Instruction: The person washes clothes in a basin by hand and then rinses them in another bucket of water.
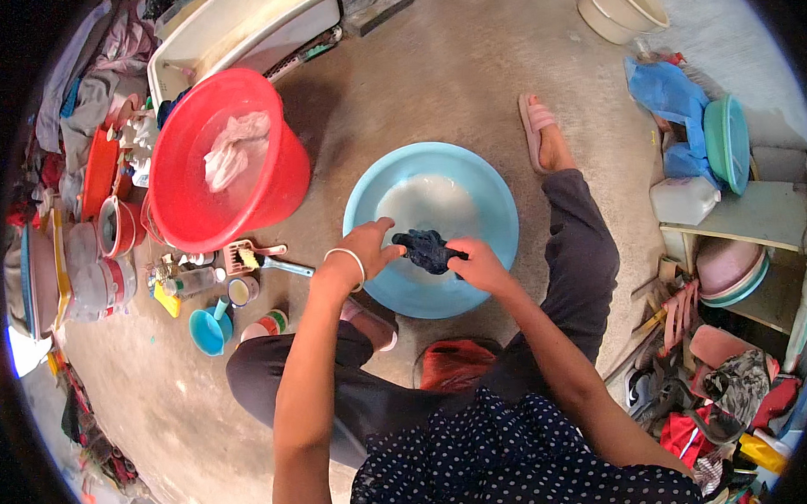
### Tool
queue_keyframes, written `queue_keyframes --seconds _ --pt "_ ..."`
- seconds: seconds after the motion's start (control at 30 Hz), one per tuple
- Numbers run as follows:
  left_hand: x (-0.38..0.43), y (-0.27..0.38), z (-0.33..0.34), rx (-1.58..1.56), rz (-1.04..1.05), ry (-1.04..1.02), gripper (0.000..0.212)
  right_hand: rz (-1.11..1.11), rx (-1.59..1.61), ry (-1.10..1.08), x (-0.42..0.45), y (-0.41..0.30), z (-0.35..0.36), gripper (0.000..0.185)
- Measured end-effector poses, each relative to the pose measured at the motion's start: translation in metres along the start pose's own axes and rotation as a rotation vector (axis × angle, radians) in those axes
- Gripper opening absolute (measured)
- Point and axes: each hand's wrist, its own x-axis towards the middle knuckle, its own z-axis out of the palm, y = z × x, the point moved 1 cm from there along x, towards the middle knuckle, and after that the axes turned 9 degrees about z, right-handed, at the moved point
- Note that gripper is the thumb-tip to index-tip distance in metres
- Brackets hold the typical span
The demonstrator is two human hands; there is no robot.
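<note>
A bunched dark wet cloth (425,251) hangs over a light blue plastic basin (494,182) on the floor in front of me. Cloudy, whitish water (432,201) lies in the basin. My right hand (478,266) pinches the right end of the cloth between thumb and fingers. At the cloth's left end is my left hand (363,253), its thumb against the fabric and its forefinger stretched out over the rim. A pale bangle circles the left wrist.
Left of the basin, a large red tub (294,176) holds water and a pale cloth (237,151). Nearer me lie a blue-handled brush (287,266), an enamel mug (243,291) and a blue dipper (209,331). A shelf (769,212) stands on the right.
</note>
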Motion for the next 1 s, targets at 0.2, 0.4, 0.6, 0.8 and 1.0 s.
queue_keyframes --seconds 0.2,0.4,0.6,0.8,1.0 --pt "0.021 0.007 0.033 -0.207 0.339 0.326 0.042 -0.087 0.102 -0.115 -0.007 -0.039 -0.036 0.017" --pt "0.031 0.017 0.031 -0.467 0.147 0.461 0.018 -0.084 0.110 0.021 0.011 -0.021 -0.041 0.015" --pt "0.035 0.027 0.039 -0.694 0.260 0.584 0.019 -0.043 0.138 0.074 0.018 0.008 -0.017 0.028" --pt "0.020 0.048 0.031 -0.894 0.154 0.591 0.020 -0.200 0.073 -0.012 0.000 0.007 -0.001 0.058" --pt "0.017 0.036 0.035 -0.861 0.037 0.692 0.018 0.226 0.558 0.054 0.011 0.032 0.015 0.036"
